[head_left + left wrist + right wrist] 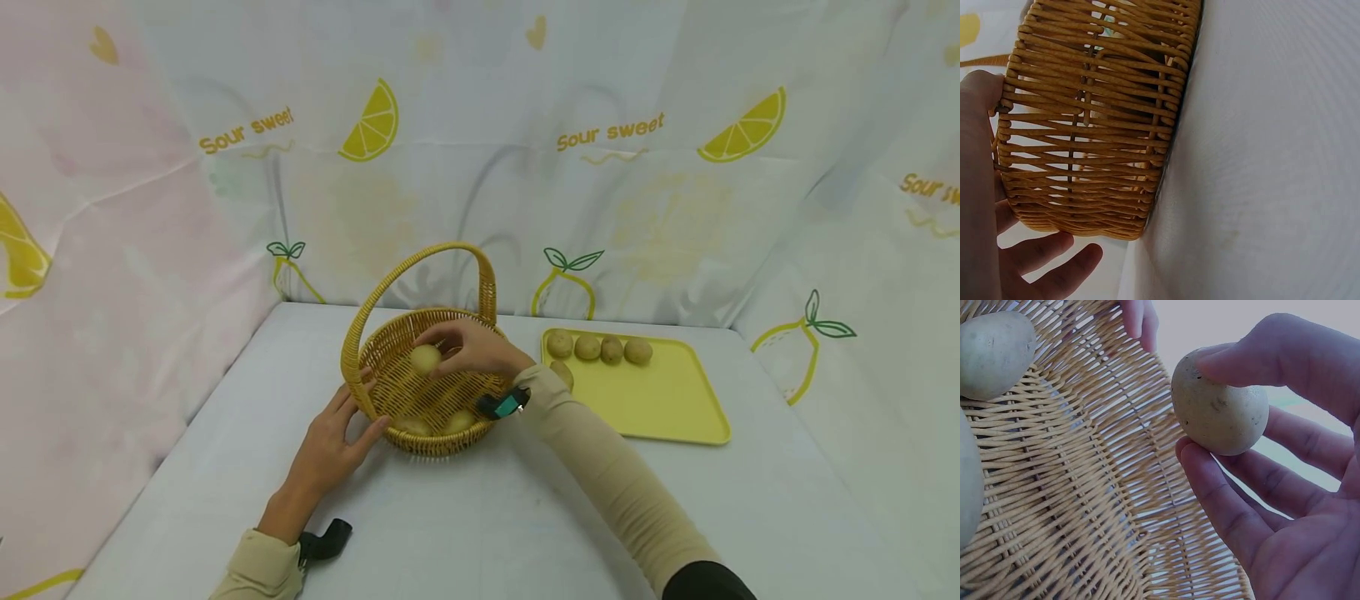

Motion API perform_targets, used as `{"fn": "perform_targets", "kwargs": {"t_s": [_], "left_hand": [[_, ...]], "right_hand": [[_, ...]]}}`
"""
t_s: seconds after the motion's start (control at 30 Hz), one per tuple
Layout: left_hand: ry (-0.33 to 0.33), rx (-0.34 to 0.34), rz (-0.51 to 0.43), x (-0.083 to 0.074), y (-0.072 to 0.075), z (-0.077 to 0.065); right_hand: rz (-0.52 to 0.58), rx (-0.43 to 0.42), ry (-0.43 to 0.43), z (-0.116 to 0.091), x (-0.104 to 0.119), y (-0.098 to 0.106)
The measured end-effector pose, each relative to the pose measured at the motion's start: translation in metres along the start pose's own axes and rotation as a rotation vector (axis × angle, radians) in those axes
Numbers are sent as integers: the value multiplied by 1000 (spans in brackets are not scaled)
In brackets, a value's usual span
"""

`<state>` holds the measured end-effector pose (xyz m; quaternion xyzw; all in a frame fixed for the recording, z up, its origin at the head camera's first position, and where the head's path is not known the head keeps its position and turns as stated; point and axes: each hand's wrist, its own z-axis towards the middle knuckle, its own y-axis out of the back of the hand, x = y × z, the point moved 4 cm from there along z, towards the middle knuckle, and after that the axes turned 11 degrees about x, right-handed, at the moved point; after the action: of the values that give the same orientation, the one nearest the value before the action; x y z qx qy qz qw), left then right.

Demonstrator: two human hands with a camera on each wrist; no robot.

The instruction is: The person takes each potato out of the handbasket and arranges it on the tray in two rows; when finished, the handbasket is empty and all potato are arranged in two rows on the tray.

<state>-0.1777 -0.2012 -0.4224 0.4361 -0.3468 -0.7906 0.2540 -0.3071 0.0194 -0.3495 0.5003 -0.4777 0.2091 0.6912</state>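
A potato [1219,403] is pinched between the thumb and fingers of my right hand [480,348], held over the inside of a woven basket [420,321] with a tall handle. Two more potatoes, one of them this potato [459,422], lie on the basket's floor at its near side. My left hand [330,442] grips the basket's left side near the foot of the handle. In the left wrist view its thumb [985,87] is at the rim, with other fingers along the outer wall. Fingertips [1140,322] of that hand show at the rim in the right wrist view.
Right of the basket lies a yellow tray [660,400]. Several potatoes line its far edge, and another potato [562,373] sits at its left side, partly behind my right forearm. White cloth covers the table [480,525], and a printed curtain [450,167] hangs behind.
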Motion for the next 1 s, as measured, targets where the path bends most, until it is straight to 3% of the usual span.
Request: {"fn": "perform_targets", "kwargs": {"t_s": [0.37,0.57,1.0], "left_hand": [[-10,0,-8,0,1,1],[-9,-2,-11,1,2,0],[-14,-9,6,0,3,1]], "right_hand": [[-22,-65,5,-21,-1,10],[-38,-109,-40,-32,-3,15],[7,-191,-52,-57,-4,25]]}}
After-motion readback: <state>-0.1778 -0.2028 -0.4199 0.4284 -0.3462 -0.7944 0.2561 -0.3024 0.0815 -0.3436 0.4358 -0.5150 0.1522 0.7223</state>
